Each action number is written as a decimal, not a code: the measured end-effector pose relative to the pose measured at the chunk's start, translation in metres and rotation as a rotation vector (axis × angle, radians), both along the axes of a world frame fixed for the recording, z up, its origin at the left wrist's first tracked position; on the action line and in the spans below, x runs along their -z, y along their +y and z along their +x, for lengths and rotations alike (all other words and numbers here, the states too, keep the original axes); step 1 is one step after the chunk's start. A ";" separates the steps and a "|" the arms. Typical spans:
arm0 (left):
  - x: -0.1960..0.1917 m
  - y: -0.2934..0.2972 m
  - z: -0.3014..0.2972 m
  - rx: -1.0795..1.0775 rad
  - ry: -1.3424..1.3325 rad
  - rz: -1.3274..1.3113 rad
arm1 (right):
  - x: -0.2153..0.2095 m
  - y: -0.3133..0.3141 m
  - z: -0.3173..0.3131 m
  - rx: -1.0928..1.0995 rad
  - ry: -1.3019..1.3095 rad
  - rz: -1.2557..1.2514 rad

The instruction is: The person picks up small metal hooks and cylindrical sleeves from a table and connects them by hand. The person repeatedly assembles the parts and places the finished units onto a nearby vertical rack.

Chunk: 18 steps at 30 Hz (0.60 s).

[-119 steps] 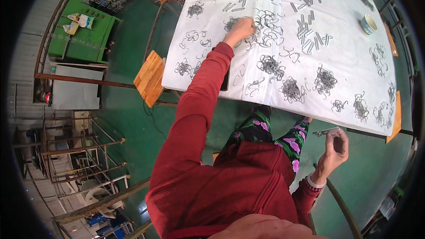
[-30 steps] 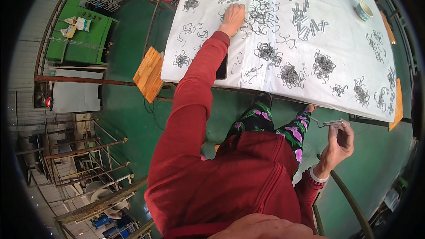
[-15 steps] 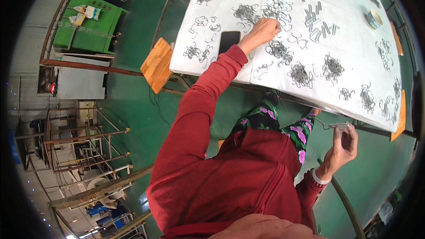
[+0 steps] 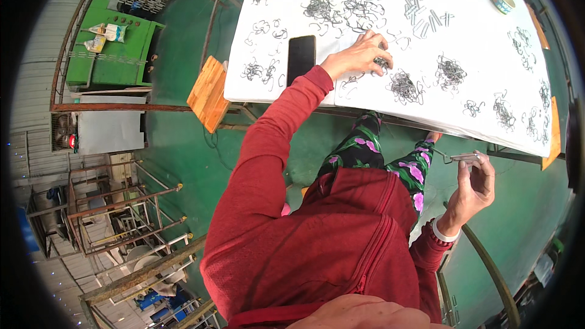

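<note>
My left hand [image 4: 361, 55] is over the white-covered table, its bent fingers spread around a small pile of dark wire hooks [image 4: 382, 62]. Whether any hook is gripped there cannot be made out. Beside it on the cloth lie another pile of hooks [image 4: 406, 88] and a larger heap [image 4: 363, 7]. My right hand [image 4: 472, 195] is raised off the table's front edge at the right, thumb and fingers closed on a small grey metal bar [image 4: 466, 158]. From the bar's left end sticks out a thin bent wire.
On the table [image 4: 341, 99] a dark phone [image 4: 301, 58] lies left of my left hand. Short grey metal bars [image 4: 415, 5] and a yellow-blue cup [image 4: 503, 0] are farther back. Wooden stools [image 4: 209, 94] stand by the table; a green cabinet [image 4: 109, 64] is far left.
My left hand has come nearer and down onto the small hook pile, its fingers unfolding from a closed shape. The right hand still holds the bar in about the same place.
</note>
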<state>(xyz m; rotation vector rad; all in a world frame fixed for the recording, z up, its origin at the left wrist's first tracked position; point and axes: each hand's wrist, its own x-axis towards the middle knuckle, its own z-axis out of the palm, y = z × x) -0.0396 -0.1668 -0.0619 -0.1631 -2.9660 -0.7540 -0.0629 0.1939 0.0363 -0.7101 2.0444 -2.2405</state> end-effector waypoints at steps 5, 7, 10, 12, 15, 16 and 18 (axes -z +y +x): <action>-0.005 -0.015 0.001 -0.044 0.060 -0.023 | 0.004 0.008 -0.005 0.009 0.048 0.031; -0.018 -0.019 0.003 -0.082 0.156 -0.020 | 0.006 0.014 -0.006 0.069 0.021 0.058; -0.019 -0.046 0.010 -0.300 0.227 0.043 | 0.007 0.012 -0.007 0.054 0.015 0.051; -0.015 -0.086 0.021 -0.639 0.207 0.057 | 0.003 0.008 -0.005 0.031 -0.001 0.041; -0.033 -0.117 0.028 -0.896 0.075 -0.036 | 0.000 0.004 -0.005 0.034 0.005 0.029; -0.033 -0.123 0.029 -0.890 0.026 -0.061 | 0.000 0.003 -0.006 0.038 0.008 0.022; -0.032 -0.131 0.021 -0.869 -0.064 -0.084 | 0.001 0.001 -0.006 0.046 0.013 0.007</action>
